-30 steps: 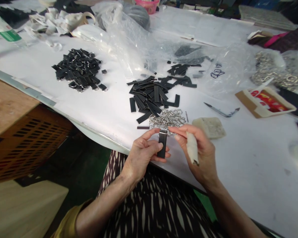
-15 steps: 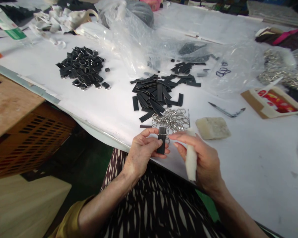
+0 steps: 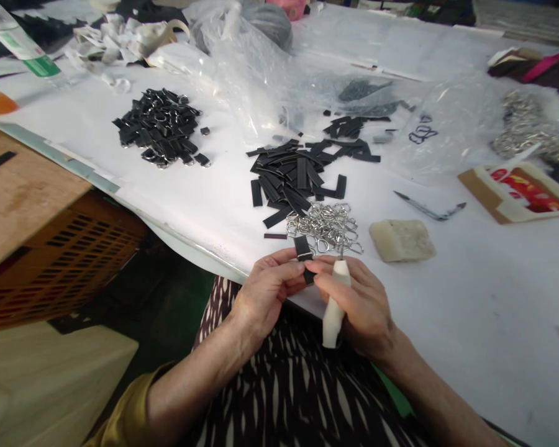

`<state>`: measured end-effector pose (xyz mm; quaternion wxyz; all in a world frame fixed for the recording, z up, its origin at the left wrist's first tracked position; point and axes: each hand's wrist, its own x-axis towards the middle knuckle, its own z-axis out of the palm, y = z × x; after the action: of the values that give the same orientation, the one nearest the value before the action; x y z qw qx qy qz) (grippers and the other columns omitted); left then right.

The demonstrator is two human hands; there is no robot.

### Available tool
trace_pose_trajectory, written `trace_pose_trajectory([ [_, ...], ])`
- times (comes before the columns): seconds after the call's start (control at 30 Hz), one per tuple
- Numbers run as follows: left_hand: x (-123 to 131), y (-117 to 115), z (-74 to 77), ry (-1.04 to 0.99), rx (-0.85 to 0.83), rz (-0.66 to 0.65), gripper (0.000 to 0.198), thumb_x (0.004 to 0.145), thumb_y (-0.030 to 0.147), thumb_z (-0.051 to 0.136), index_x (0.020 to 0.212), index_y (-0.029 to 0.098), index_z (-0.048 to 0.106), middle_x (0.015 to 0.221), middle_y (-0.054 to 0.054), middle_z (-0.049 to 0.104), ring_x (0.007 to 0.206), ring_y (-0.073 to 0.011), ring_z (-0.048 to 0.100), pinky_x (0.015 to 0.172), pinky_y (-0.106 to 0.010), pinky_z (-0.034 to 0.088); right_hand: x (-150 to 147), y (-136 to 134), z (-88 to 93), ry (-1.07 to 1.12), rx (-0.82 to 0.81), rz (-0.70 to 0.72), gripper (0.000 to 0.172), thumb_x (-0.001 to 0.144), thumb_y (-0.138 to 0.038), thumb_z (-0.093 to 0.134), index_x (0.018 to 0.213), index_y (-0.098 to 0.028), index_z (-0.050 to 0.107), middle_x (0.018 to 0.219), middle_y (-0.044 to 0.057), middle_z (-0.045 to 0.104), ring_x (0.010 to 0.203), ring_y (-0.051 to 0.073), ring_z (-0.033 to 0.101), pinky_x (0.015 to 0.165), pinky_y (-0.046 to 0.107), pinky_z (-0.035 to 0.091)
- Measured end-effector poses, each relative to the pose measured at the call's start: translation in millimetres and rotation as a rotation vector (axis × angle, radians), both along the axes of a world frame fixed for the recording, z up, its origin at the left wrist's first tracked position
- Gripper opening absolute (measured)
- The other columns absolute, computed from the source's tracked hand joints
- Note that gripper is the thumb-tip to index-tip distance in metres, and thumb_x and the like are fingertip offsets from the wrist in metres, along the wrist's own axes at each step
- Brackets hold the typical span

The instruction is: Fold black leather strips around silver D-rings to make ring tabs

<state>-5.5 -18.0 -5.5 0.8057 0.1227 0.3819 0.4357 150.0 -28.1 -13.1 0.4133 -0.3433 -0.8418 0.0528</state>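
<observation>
pinches a black strip [image 3: 302,244], with a metal ring [image 3: 305,255] across it, between thumb and fingers of the left hand [image 3: 268,288] at the near edge of the worktop [image 3: 484,298], and touches its lower part with thumb and fingertips of the right hand [image 3: 366,304], also gripping a white-handled tool [image 3: 336,304] there. has just beyond both hands a heap of loose rings [image 3: 328,225], touching a pile of bare strips [image 3: 284,174], with a whitish block [image 3: 403,241] to the right. has farther out a pile of ringed pieces [image 3: 161,127] on the left, a slim metal tool [image 3: 433,211] and small carton [image 3: 484,195] on the right, and clear plastic bags [image 3: 256,68] behind.
</observation>
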Motion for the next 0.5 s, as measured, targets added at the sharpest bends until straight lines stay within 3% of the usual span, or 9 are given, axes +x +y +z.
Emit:
trace_pose_trajectory([
  [0.17,-1,1,0.5,0.008,-0.057,-0.019,0.014,0.069,0.023,0.071,0.076,0.012,0.065,0.068,-0.006,0.070,0.058,-0.0149,0.064,0.068,-0.027,0.052,1,-7,-0.8,0.089,-0.136,-0.018,0.032,0.086,-0.003,0.050,0.108,-0.023,0.061,0.103,0.007,0.069,0.097,0.024,0.063,0.079,0.041,0.053],
  [0.27,0,1,-0.8,0.054,-0.063,0.000,0.013,0.067,0.020,0.073,0.066,0.014,0.062,0.058,-0.002,0.066,0.050,-0.0130,0.062,0.058,-0.024,0.051,0,-10,3.2,0.127,-0.233,-0.020,0.030,0.087,-0.005,0.054,0.109,-0.024,0.059,0.102,0.005,0.068,0.094,0.022,0.063,0.077,0.037,0.054],
  [0.37,4,-2,-1.5,0.111,0.011,0.029,0.010,0.069,0.019,0.072,0.065,0.014,0.064,0.056,0.000,0.064,0.049,-0.0120,0.061,0.055,-0.023,0.052,-3,-12,6.6,0.186,-0.277,-0.069,0.026,0.086,-0.007,0.060,0.106,-0.024,0.058,0.098,0.004,0.067,0.087,0.019,0.062,0.075,0.033,0.052],
  [0.5,7,-8,-2.1,0.190,0.096,0.015,0.007,0.074,0.021,0.069,0.072,0.014,0.068,0.064,-0.002,0.068,0.054,-0.0133,0.064,0.062,-0.026,0.054,-8,-10,11.8,0.276,-0.392,-0.231,0.020,0.083,-0.013,0.067,0.098,-0.023,0.057,0.090,0.000,0.064,0.079,0.016,0.060,0.068,0.026,0.050],
])
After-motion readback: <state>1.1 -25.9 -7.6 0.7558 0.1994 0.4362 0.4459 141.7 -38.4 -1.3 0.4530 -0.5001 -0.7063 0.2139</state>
